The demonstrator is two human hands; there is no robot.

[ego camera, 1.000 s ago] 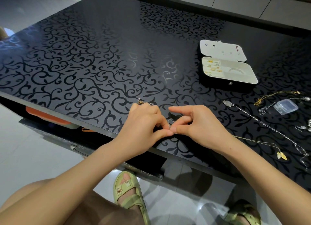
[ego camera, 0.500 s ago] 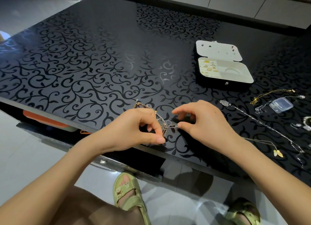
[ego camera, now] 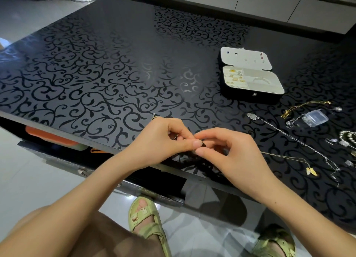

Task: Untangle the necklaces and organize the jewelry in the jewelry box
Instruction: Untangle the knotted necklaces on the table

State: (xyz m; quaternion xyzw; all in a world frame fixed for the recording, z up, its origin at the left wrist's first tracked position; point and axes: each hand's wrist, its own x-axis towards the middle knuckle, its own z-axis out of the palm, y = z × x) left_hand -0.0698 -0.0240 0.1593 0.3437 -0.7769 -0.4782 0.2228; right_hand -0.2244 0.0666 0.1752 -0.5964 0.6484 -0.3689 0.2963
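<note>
As the jewelry box (ego camera: 248,97) lay open beyond, left hand (ego camera: 161,143) and right hand (ego camera: 235,156) pinched the tangled necklace (ego camera: 175,136) between them

Left hand (ego camera: 163,141) and right hand (ego camera: 233,154), fingertips meeting, pinch a tangled chain (ego camera: 176,136).

The person's forearms are bare up to the left hand (ego camera: 159,141) and right hand (ego camera: 231,154), and the nails are short and plain. A brown garment (ego camera: 107,241) of thin fabric covers the left thigh, on the near side of the counter (ego camera: 96,74). Both feet wear pale yellow-green sandals with broad crossing straps. The left sandal (ego camera: 148,228), just off the counter's near edge, bears two small cartoon-animal charms. The right sandal (ego camera: 275,243) shows only partly.
</note>
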